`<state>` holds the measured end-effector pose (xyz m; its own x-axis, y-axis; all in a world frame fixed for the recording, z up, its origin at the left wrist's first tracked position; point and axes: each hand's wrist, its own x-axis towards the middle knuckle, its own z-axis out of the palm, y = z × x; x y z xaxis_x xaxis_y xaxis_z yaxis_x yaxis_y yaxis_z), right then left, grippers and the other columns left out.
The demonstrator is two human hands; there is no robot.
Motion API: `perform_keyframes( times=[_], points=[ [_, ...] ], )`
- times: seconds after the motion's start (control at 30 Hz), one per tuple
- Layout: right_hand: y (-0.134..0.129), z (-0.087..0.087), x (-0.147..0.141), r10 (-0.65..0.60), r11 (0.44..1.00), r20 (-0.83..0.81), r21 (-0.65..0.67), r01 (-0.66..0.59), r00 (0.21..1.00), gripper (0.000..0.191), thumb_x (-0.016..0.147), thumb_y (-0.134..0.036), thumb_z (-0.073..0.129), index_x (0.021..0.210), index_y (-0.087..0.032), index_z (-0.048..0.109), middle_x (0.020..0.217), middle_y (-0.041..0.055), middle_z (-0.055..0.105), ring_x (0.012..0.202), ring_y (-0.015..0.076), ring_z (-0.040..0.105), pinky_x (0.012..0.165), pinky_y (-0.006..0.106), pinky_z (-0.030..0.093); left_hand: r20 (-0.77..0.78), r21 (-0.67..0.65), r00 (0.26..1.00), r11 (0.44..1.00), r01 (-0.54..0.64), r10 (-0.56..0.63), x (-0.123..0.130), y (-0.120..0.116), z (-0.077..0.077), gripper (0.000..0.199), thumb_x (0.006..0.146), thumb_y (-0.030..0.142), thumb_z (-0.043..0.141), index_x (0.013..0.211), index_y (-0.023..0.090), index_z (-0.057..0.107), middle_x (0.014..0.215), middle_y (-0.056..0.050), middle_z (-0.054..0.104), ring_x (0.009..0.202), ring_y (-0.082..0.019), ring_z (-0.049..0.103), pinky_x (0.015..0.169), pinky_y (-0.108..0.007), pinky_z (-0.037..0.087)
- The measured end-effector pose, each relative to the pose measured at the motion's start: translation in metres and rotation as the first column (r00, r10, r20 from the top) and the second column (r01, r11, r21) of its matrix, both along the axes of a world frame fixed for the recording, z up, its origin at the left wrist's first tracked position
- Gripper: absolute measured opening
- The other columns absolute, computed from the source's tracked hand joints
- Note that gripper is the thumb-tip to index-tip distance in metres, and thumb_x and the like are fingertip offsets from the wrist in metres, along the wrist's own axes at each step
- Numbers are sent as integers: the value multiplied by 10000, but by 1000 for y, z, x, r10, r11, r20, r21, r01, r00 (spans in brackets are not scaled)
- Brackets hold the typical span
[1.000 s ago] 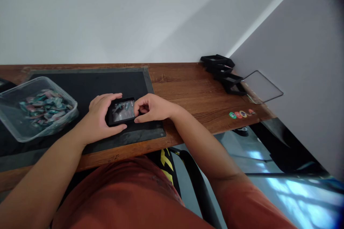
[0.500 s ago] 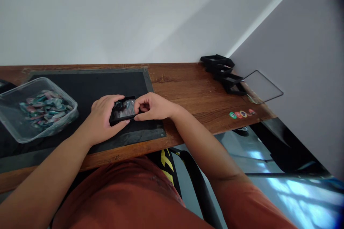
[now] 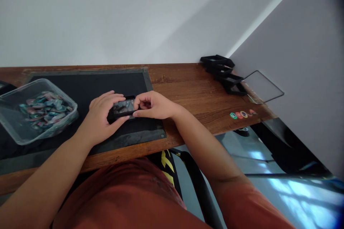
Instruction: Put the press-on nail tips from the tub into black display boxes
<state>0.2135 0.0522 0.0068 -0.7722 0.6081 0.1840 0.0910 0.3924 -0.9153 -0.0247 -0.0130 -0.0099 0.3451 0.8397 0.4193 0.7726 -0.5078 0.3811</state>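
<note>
Between my hands is a small black box [image 3: 124, 113] with clear plastic showing inside, over the black mat [image 3: 107, 78]. My left hand [image 3: 103, 114] is wrapped round its left end, fingers on the far edge and thumb along the near edge. At the right end my right hand [image 3: 154, 104] has its fingers curled, with the thumb against the near corner. Both hands hide parts of the box, and what exactly lies inside is too small to make out.
Left of my hands stands a clear plastic tub [image 3: 20, 137] with many small wrapped pieces [image 3: 48, 109]. Black open trays [image 3: 224, 73] are stacked at the table's right back corner, by a thin wire frame [image 3: 266, 87]. Round coloured stickers [image 3: 239, 115] lie near the right edge.
My left hand has shifted slightly up and left, and the box appears tilted, with more of its near side showing. My right thumb has moved a little up and left along the near edge.
</note>
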Motion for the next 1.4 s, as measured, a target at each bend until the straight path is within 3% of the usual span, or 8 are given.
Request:
perform_keyframes(
  times=[0.1,0.2,0.6,0.7,0.83,1.1,1.27,1.4],
  points=[
    [0,-1,0,-13,1000,-22,-15,12,1000,235,829,-341,751,822,-144,623,577,-97,393,533,54,315,532,208,254,3,78,1000,997,9,-9,4,-1,6,222,930,435,654,1085,286,709,1242,-39,747,1351,-315,580,1186,-545,371],
    [0,-1,0,-16,1000,-33,-21,15,999,233,843,-342,741,838,-143,620,583,-98,393,532,53,319,527,207,259,13,106,1000,994,9,-10,5,-1,9,161,940,430,656,948,304,755,1104,-7,792,1235,-294,649,1138,-532,424],
    [0,5,0,-69,998,-62,2,69,996,230,861,-338,724,817,-147,602,616,-89,416,554,58,329,534,216,276,89,129,995,991,24,-36,0,-1,9,204,975,337,611,1150,278,697,1210,-47,742,1177,-248,661,1107,-458,477],
    [1,4,0,-75,997,-54,10,76,996,218,861,-327,719,811,-151,602,627,-85,424,555,60,334,536,217,281,93,101,995,994,-51,42,-3,2,1,430,925,401,674,1314,237,596,1357,-109,661,1307,-292,585,1163,-494,425],
    [1,4,0,-76,997,-47,14,76,996,217,858,-325,719,799,-155,597,627,-83,431,550,61,336,535,216,283,31,-56,986,986,-160,162,-9,7,-12,758,855,540,682,1468,155,456,1466,-196,549,1403,-374,481,1172,-562,392],
    [0,3,0,-68,998,-1,19,68,998,212,841,-318,729,791,-160,598,589,-92,415,534,64,335,537,218,284,-42,-173,981,966,-194,190,-6,8,-9,881,774,651,684,1469,162,453,1469,-200,545,1415,-408,454,1163,-576,360],
    [0,0,2,-52,997,67,52,49,996,206,840,-326,733,805,-160,616,585,-86,418,538,69,346,550,222,278,-64,-213,978,955,-206,196,-4,9,-8,853,810,630,646,1487,151,445,1485,-214,537,1430,-410,445,1171,-579,337],
    [0,0,4,-26,995,135,95,14,990,184,816,-310,757,798,-152,666,592,-75,440,548,71,364,567,230,293,-51,-251,989,957,-148,139,-8,8,-6,979,750,683,694,1528,164,403,1543,-208,491,1464,-412,410,1198,-587,311]
  ],
)
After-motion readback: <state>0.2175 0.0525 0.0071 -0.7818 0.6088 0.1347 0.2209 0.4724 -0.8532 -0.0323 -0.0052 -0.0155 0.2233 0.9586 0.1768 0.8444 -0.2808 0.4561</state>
